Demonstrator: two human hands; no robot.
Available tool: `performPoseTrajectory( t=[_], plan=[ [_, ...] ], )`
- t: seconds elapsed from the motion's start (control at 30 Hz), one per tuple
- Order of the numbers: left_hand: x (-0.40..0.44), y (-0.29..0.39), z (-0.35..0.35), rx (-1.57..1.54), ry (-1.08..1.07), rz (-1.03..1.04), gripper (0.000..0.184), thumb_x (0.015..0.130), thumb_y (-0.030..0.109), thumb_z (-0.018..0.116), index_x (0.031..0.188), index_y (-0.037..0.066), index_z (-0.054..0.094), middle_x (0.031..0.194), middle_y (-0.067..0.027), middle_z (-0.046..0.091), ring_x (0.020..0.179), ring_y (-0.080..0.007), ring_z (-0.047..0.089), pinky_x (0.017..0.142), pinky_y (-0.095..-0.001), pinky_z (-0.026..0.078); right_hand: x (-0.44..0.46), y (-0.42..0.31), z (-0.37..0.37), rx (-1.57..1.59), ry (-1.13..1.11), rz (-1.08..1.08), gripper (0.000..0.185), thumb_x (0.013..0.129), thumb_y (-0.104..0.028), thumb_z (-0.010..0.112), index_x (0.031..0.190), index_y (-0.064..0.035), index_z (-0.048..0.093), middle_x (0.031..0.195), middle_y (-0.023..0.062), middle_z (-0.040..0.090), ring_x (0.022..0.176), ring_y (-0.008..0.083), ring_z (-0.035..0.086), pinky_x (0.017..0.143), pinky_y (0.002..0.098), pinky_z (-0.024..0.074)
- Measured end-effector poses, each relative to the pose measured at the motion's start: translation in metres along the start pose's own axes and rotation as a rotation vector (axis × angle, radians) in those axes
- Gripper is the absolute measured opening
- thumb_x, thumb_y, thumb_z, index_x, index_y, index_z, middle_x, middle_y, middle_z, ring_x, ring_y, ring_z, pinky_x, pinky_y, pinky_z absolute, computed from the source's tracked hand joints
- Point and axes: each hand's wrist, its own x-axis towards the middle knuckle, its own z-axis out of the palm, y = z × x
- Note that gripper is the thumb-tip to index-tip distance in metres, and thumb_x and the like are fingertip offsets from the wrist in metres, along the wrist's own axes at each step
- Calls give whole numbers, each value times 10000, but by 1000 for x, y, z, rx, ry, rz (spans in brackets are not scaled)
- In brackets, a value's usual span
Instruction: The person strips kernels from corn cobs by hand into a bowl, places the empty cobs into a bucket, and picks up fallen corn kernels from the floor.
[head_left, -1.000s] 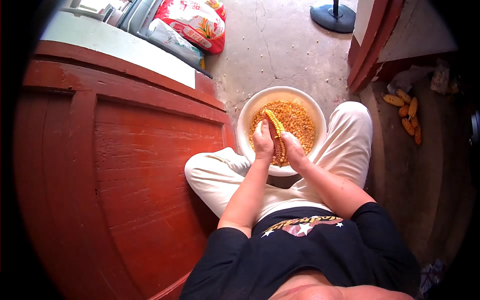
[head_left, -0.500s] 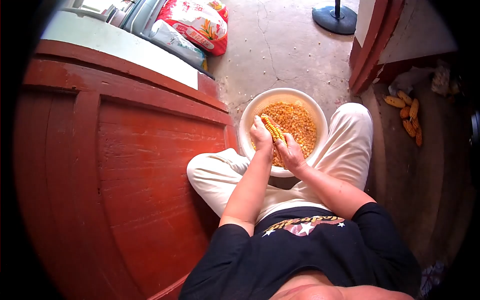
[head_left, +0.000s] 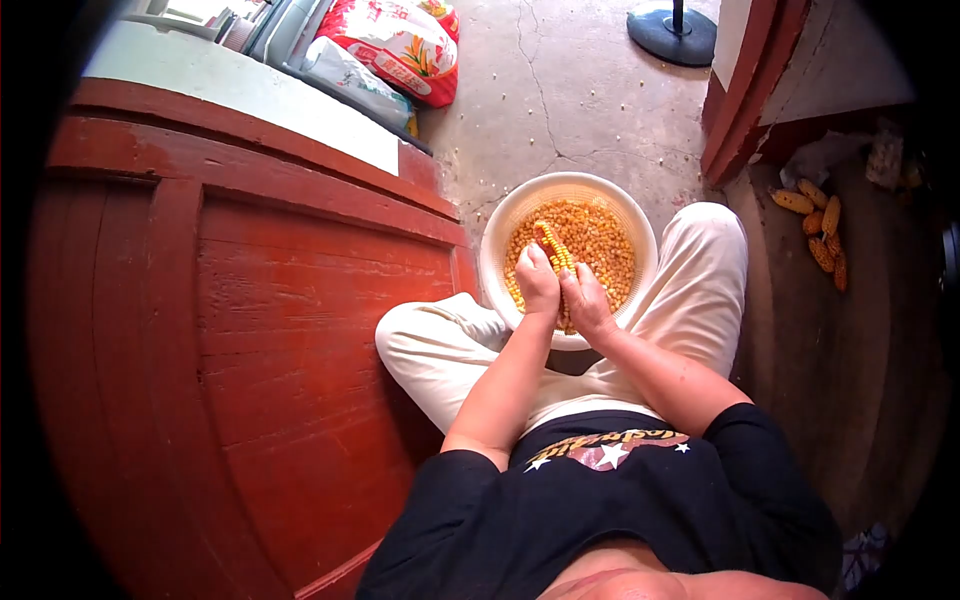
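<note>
My left hand [head_left: 539,282] and my right hand [head_left: 586,300] are both closed around one ear of corn [head_left: 553,246]. Its yellow upper end sticks out beyond my fingers, pointing away from me and a little to the left; the lower part is hidden in my grip. Below them is a round, pale plastic basket [head_left: 643,240] between my legs. A thick layer of loose orange-yellow corn kernels [head_left: 606,240] covers its bottom.
Several more ears of corn [head_left: 822,232] lie on the floor at right, beside a crumpled plastic bag [head_left: 822,158]. A red wooden door panel [head_left: 320,320] stands close on my left. Ahead are a red-and-white sack [head_left: 400,50] and a black round base [head_left: 672,40]; stray kernels dot the concrete.
My hands have come slightly lower and closer together on the ear of corn. The ear now points more steeply away from me, with its upper end shifted a little right.
</note>
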Motion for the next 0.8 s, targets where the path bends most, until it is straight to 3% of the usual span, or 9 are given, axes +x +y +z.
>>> performPoseTrajectory(
  t=[0.1,0.17,0.2,0.37,0.4,0.53,0.63,0.7,0.8],
  plan=[
    [4,-2,1,52,58,57,409,922,344,390,842,-21,555,688,-144,578,613,-225,565,572,-340,439,1,-3,1,1,18,-34,368,888,-346,437,937,16,485,811,141,557,747,203,524,701,328,418],
    [6,5,0,-570,-142,-263,432,916,393,395,856,-5,553,681,-99,580,576,-192,564,538,-309,454,2,-6,1,68,15,-72,370,884,-341,442,952,21,482,826,165,556,753,230,531,703,344,418],
    [4,23,-3,-709,-153,-391,450,896,451,405,848,26,543,669,-60,572,545,-156,554,503,-280,457,2,-3,0,68,15,-73,370,884,-341,442,952,21,482,826,165,556,753,230,531,703,344,418],
    [21,24,-1,-346,-203,-343,431,894,452,411,779,50,518,628,-60,552,493,-146,529,457,-264,434,1,7,4,-241,9,-125,406,865,-320,471,1094,14,444,934,214,570,886,327,565,758,382,428],
    [22,23,0,-322,-214,-338,421,904,428,404,769,46,517,622,-59,550,490,-149,532,457,-266,438,0,2,2,-230,-15,-102,433,853,-316,464,1143,1,408,987,269,525,924,414,513,790,446,407],
    [23,18,-3,-427,-233,-334,397,929,355,376,777,25,534,621,-59,554,503,-160,553,477,-277,462,-2,-1,-2,-238,-51,-16,442,852,-316,466,1152,2,401,988,270,526,924,414,515,790,446,409],
    [20,17,-7,-445,-162,-276,405,926,364,378,819,7,537,647,-67,558,514,-176,559,498,-294,478,-1,13,3,-235,-24,-113,439,854,-311,464,1154,4,404,989,273,527,926,416,516,786,452,409],
    [22,9,-8,-430,-170,-258,379,932,336,369,840,13,545,664,-69,565,560,-186,582,542,-299,496,1,14,3,-251,5,-123,355,874,-272,459,1108,-5,445,933,222,562,887,363,555,752,394,430],
    [23,3,-16,-587,-304,-353,381,930,343,352,912,21,555,739,-81,603,608,-193,600,560,-298,504,0,2,-2,-179,-19,-79,375,866,-309,466,1073,3,460,910,223,563,851,357,560,729,399,429]
  ],
)
